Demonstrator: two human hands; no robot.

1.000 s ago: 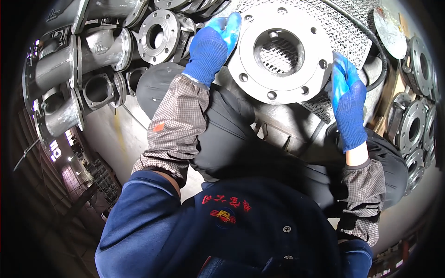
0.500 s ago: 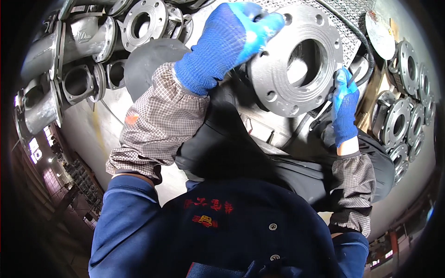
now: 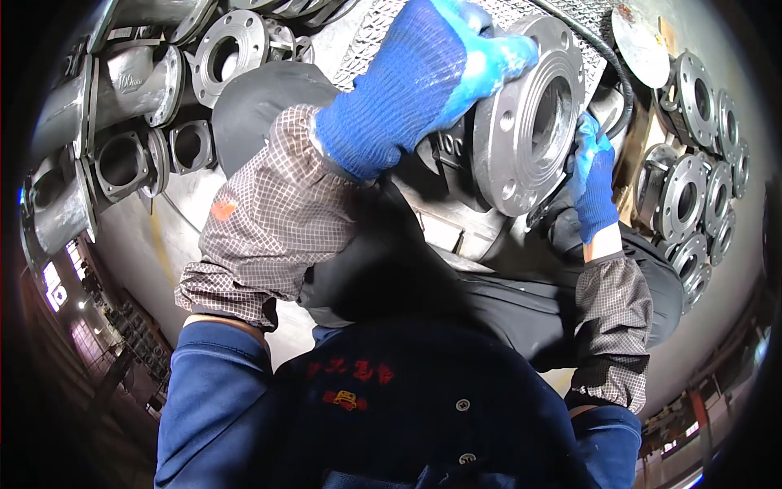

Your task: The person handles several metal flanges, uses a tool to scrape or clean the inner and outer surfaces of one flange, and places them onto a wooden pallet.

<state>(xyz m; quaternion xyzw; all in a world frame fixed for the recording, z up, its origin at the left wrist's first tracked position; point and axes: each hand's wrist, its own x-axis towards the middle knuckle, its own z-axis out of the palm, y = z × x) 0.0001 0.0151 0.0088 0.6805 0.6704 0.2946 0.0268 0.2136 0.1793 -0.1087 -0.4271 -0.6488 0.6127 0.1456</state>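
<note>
A grey flanged metal casting (image 3: 498, 122), with a ring of bolt holes and a wide bore, stands tilted in front of me, its flange face turned to the right. My left hand (image 3: 444, 73), in a blue coated glove, grips the upper rim of its flange, thumb over the edge. At the flange's right side is my gloved right hand (image 3: 595, 175), fingers curled in. A dark, narrow thing shows beside those fingers; what they hold is mostly hidden. Behind the flange, the casting's darker body (image 3: 452, 163) is partly covered by my left hand and the flange.
Large flanged pipe castings (image 3: 126, 85) crowd the left. Several round flanged castings (image 3: 684, 196) are stacked at the right. A black hose (image 3: 607, 53) curves past a patterned metal plate (image 3: 513, 10) at the top. My bent legs (image 3: 521, 314) lie close below the casting.
The casting has turned, so its flange face now points more to the right and looks narrower. My left hand has moved right with the rim; my right hand has shifted slightly left.
</note>
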